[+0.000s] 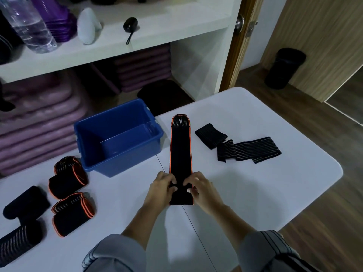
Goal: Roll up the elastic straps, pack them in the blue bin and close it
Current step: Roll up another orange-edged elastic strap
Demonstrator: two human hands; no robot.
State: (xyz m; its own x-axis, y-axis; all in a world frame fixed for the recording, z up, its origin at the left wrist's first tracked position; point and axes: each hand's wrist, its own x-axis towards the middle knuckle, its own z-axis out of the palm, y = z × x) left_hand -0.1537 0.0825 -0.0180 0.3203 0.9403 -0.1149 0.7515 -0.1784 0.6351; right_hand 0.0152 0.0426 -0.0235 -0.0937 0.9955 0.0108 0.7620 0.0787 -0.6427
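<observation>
table (245, 193): white, seam running 12 to 6 under the work; all the straps and the bin sit on it.
blue bin (125, 160): open, looks empty, at 10 o'clock from the hands, just beside the flat strap. No lid in view.
orange-edged strap (180, 150): flat and straight, running from the hands out to 12 o'clock, stitched tab end far.
striped strap (255, 149): unrolled, loosely folded, at 2 o'clock, well apart from the bin.
orange-edged rolls (68, 177): two, done, at 9 o'clock near the bin's front corner.
dark rolls (26, 203): two, done, at 8 o'clock by the table's left edge.
left hand (160, 188): fingers curled, pinching the orange-edged strap's near end on its left side.
right hand (200, 190): likewise pinching the near end, on its right side.
step: my read, first turn of the roll is being started.
how: make the first fold small and tight, both orange edges stacked square, then roll toward 12 with even pressure from both sides.
risk: elastic likely springs open if released; uneven pressure would cone the roll. Probably finish on the tab end.
</observation>
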